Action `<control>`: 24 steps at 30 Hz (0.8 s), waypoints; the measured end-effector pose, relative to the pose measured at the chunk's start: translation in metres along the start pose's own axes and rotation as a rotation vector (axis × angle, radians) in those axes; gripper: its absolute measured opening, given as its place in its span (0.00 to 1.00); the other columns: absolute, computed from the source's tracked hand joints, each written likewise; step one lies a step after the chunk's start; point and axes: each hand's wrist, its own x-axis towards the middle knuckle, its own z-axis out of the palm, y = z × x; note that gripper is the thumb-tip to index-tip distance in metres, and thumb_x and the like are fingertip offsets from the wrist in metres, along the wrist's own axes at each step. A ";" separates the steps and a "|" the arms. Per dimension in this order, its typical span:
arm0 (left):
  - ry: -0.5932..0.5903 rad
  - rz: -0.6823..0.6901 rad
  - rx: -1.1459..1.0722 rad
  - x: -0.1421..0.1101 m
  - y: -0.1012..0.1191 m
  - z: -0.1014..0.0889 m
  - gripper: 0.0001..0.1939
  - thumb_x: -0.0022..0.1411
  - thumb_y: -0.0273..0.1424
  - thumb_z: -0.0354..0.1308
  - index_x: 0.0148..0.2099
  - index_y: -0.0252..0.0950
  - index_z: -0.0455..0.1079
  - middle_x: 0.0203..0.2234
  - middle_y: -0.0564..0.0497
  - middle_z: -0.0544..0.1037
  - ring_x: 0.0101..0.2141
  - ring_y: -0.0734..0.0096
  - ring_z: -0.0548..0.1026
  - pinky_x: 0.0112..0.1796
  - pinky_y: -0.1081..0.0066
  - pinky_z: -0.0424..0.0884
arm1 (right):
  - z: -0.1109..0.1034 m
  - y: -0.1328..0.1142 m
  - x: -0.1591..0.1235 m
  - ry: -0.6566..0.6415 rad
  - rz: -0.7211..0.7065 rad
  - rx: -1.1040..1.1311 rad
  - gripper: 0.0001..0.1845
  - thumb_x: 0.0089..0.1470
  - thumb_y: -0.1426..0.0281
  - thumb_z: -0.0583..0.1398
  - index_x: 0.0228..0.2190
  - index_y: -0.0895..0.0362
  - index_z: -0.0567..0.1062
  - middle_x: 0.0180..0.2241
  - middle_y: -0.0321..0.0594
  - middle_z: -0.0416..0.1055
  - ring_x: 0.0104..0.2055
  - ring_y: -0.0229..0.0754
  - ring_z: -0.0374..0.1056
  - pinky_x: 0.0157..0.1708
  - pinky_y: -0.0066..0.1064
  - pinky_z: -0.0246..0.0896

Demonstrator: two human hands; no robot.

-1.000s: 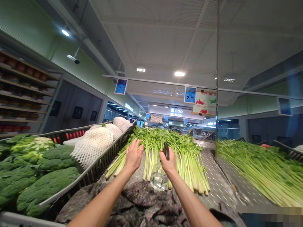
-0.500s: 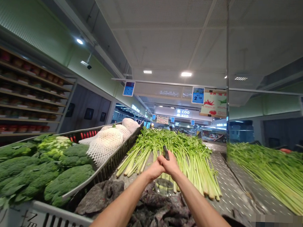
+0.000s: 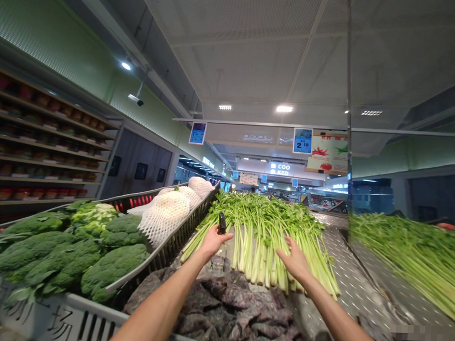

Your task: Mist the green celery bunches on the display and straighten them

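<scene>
A spray bottle with a black head (image 3: pixel 221 223) and a clear lower body is gripped at its neck by my left hand (image 3: pixel 213 240). It is held over the near left part of the celery (image 3: pixel 253 241), whose stalks lie side by side with their cut ends toward me. My right hand (image 3: pixel 294 258) is open above the stalks on the right, its fingers apart and nothing in them. Whether its fingertips touch the celery I cannot tell.
A crate (image 3: pixel 134 274) on the left holds broccoli (image 3: pixel 114 271) and vegetables in white foam nets (image 3: pixel 168 213). Dark grey cloth (image 3: pixel 241 310) lies bunched in front. A mirror panel (image 3: pixel 401 196) stands at the right beside the dimpled metal shelf (image 3: pixel 352 274).
My hands were together around the spray bottle and have parted. The bottle moved left in my left hand, while my right hand let go and moved right over the celery.
</scene>
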 end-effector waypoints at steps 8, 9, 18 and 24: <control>0.068 0.068 0.222 0.009 -0.001 -0.023 0.13 0.41 0.29 0.55 0.33 0.32 0.66 0.23 0.52 0.69 0.27 0.69 0.66 0.31 0.70 0.61 | -0.003 0.097 -0.011 0.163 0.072 -0.366 0.27 0.45 0.65 0.47 0.47 0.63 0.62 0.47 0.50 0.62 0.49 0.49 0.59 0.44 0.37 0.54; 0.069 0.082 0.244 0.010 0.000 -0.025 0.13 0.41 0.29 0.55 0.33 0.32 0.66 0.22 0.52 0.69 0.27 0.69 0.66 0.31 0.70 0.61 | -0.003 0.100 -0.012 0.172 0.079 -0.374 0.26 0.45 0.65 0.47 0.46 0.63 0.62 0.47 0.50 0.62 0.48 0.49 0.60 0.43 0.37 0.54; 0.027 0.093 0.102 0.013 0.005 -0.018 0.20 0.41 0.30 0.55 0.40 0.32 0.64 0.26 0.51 0.70 0.29 0.68 0.67 0.34 0.69 0.62 | -0.001 0.103 -0.009 0.150 0.085 -0.368 0.24 0.45 0.66 0.47 0.45 0.62 0.63 0.46 0.49 0.63 0.48 0.47 0.60 0.41 0.35 0.55; -0.006 0.054 0.077 0.015 -0.005 -0.012 0.14 0.40 0.29 0.54 0.33 0.31 0.66 0.25 0.51 0.71 0.29 0.67 0.68 0.33 0.68 0.63 | -0.004 0.104 -0.012 0.144 0.121 -0.328 0.24 0.45 0.65 0.47 0.45 0.60 0.63 0.46 0.48 0.63 0.45 0.46 0.62 0.41 0.34 0.55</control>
